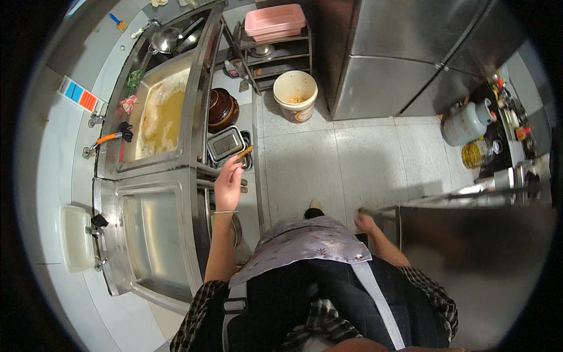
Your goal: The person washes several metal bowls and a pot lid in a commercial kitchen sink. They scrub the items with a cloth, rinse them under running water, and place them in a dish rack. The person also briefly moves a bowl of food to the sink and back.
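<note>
My left hand [228,182], a bracelet at its wrist, is raised beside the front edge of the steel sinks. Its fingers pinch a short, brown, stick-like piece [245,152]; what it is made of is unclear. Below that hand, metal trays [226,144] sit low on the floor next to a brown glazed jar [221,108]. My right hand [366,223] hangs low by my right side, near the steel table [475,246], with its fingers curled. A small brownish thing shows at its fingertips, and I cannot tell whether the hand holds it.
Cloudy yellowish water with foam fills the far sink [165,114]; clearer water stands in the near sink [154,237]. Ahead are a white bucket [295,94], a rack with pink plastic baskets [275,20] and a steel refrigerator [382,83]. A gas cylinder [467,123] stands at right.
</note>
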### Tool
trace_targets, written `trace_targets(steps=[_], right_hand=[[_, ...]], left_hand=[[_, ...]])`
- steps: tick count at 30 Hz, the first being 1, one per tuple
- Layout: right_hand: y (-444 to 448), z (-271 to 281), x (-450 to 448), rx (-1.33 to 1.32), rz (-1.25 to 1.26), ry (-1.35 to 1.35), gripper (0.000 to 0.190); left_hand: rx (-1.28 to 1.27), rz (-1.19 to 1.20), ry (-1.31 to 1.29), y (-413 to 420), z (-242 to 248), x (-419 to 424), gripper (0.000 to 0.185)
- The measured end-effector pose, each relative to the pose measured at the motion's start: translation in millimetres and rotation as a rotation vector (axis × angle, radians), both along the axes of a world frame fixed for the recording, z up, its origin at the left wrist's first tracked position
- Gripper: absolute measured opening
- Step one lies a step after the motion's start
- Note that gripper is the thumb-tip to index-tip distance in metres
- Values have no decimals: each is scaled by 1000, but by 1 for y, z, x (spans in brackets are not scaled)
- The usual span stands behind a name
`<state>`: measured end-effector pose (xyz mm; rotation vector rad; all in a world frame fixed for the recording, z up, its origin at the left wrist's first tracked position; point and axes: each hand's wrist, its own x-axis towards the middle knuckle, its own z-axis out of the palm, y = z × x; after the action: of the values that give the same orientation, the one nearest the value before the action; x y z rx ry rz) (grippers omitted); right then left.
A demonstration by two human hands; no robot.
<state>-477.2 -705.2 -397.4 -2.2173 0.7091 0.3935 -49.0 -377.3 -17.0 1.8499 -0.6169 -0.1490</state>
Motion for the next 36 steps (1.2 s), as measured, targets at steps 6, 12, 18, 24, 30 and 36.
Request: trace_targets(steps=[6, 12, 18, 24, 30, 36], right_hand=[[-129, 140, 337, 208, -200, -402, 33], [-189, 103, 437, 52, -104, -149, 35], [-218, 15, 355, -2, -35, 268, 38], [-277, -22, 371, 53, -34, 334, 34], [-317, -50, 552, -67, 183, 215, 27], [-361, 50, 730, 579, -428, -68, 24]], left_hand=[[92, 178, 166, -23, 3, 112, 31], [138, 169, 256, -93, -16, 256, 30], [226, 34, 147, -194, -11, 395, 28], [361, 92, 163, -249, -41, 476, 32], [307, 237, 145, -280, -67, 527, 39], [301, 329, 274, -293, -89, 572, 41]])
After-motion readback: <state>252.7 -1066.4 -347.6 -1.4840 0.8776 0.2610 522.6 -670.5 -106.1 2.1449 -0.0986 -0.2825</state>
